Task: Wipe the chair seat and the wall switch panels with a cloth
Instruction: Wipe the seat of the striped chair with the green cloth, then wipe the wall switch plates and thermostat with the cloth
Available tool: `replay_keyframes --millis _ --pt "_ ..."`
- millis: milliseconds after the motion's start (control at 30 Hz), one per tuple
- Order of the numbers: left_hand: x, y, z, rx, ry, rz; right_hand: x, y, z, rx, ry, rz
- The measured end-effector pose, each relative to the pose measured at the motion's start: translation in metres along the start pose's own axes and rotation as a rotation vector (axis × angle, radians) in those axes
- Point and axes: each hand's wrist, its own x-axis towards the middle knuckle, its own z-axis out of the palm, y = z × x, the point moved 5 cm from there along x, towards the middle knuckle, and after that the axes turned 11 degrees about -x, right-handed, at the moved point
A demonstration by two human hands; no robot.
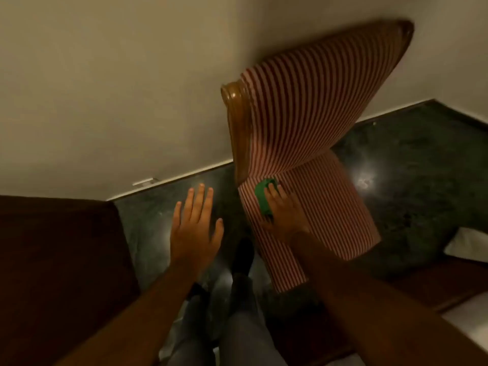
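A chair with red-and-white striped upholstery and a brown wooden frame stands against the wall; its seat [330, 204] lies right of centre, its backrest [298, 107] rises above. A green cloth [262, 198] lies on the seat's rear left part, near the backrest. My right hand [281, 210] presses flat on the cloth, fingers spread over it. My left hand [196, 225] hovers open over the dark floor left of the chair, fingers apart and holding nothing. No wall switch panel is in view.
A dark brown piece of furniture [58, 273] fills the lower left. Dark polished floor [412, 159] surrounds the chair. A white cushion [467, 244] and wooden furniture [449, 283] sit at the right. My legs [237, 313] stand between furniture and chair. The beige wall [105, 88] is behind.
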Motion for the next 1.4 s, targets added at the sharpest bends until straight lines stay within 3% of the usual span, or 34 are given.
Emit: replay_keyframes --millis 233,533,767,1000,1100,1200,1400 --pt "0.0 -0.017 0.035 0.017 -0.095 -0.107 0.037 0.011 0.051 -0.045 -0.151 -0.019" --pt "-0.023 -0.024 0.035 0.054 -0.092 -0.122 0.066 0.018 0.056 0.108 -0.084 -0.072" --pt "-0.052 -0.024 -0.001 0.046 -0.081 -0.145 0.019 -0.008 0.044 0.303 -0.008 -0.084" --pt "-0.057 -0.022 -0.129 0.114 0.166 -0.189 -0.051 -0.074 -0.057 0.401 0.275 -0.156" --pt "-0.045 -0.02 -0.209 0.115 0.308 -0.191 -0.06 -0.111 -0.149 0.412 0.536 -0.255" --pt "-0.04 -0.015 -0.276 0.119 0.404 -0.142 -0.075 -0.147 -0.243 0.225 0.808 -0.463" --pt "-0.046 -0.019 -0.383 0.092 0.652 -0.12 -0.112 -0.192 -0.343 0.417 0.882 -0.459"
